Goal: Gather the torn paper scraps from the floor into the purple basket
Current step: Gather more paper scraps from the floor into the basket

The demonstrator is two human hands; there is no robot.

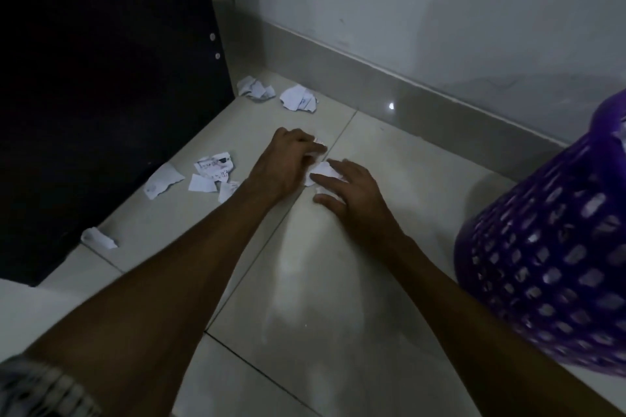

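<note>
Paper scraps on floor; purple basket at right.

Scraps white, torn and crumpled, some printed. Two crumpled pieces (259,89) (299,98) lie side by side near the wall corner. A cluster (214,173) with dark print and a larger plain piece (162,180) lie at left, near the dark panel edge. One curled scrap (98,238) lies alone, nearer the camera. Scraps (321,174) at centre sit between and under both hands, partly hidden. Basket (555,247): purple plastic lattice, tilted, at the right edge, well apart from the scraps; white bits show through its holes.
</note>
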